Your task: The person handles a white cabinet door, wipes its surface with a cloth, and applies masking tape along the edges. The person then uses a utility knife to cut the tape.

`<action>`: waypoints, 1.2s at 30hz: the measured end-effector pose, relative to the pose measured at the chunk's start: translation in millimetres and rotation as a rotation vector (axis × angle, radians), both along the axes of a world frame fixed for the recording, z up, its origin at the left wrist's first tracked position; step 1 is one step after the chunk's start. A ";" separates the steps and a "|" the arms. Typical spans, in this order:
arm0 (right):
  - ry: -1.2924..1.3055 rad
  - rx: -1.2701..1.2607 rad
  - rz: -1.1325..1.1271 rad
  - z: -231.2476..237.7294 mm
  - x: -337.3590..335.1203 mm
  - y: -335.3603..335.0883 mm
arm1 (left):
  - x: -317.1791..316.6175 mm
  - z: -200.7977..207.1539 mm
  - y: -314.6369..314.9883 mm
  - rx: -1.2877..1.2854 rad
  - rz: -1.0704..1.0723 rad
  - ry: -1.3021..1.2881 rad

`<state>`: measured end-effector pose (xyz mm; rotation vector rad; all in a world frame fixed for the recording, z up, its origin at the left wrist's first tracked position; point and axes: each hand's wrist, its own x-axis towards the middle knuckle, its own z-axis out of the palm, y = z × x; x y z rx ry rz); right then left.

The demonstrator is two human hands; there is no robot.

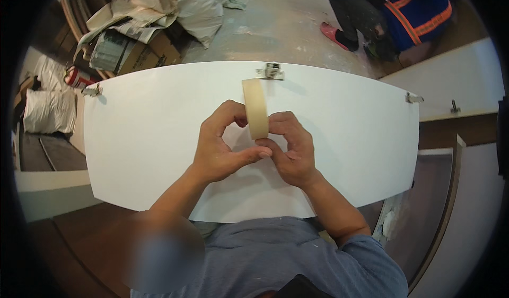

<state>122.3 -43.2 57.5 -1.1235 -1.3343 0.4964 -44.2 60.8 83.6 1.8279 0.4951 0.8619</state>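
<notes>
Wearing a blue-grey shirt [275, 255] and facing a white panel [143, 134]. Holding tape [255, 107], tan and on edge, over the middle of the panel. Clamping it near its lower end with the right hand [295, 152], with fingers against its right side and thumb beneath. Curling the fingers of the left hand [216, 148] toward its left side, with thumb spread well apart from them and reaching near the right thumb; cannot tell whether gripping. Facing hinges [273, 71] at the panel's far edge and corners, with sacks [199, 12], a box [154, 56] and an extinguisher [79, 78] to the far left, and with a person [384, 25] in blue and orange to the far right.
</notes>
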 end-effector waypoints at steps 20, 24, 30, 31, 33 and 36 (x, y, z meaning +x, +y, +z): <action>0.383 -0.058 0.136 -39.2 -2.2 16.7 | -108.7 -35.7 82.5 0.836 -0.464 0.788; 0.408 -0.061 0.103 -34.7 -4.9 16.2 | -132.5 11.6 232.2 0.685 0.636 1.203; 0.378 -0.077 0.101 -39.3 -3.9 15.3 | -146.8 -6.3 207.3 0.842 0.788 0.735; 0.371 -0.082 0.083 -41.7 -3.7 15.6 | -129.8 -29.7 180.1 0.744 0.809 0.920; 0.362 -0.103 0.050 -45.5 -2.5 17.2 | -108.0 -53.0 128.3 0.683 0.745 1.043; 0.457 -0.019 0.087 -48.5 -0.5 19.6 | -81.1 -53.5 41.8 0.524 0.362 0.821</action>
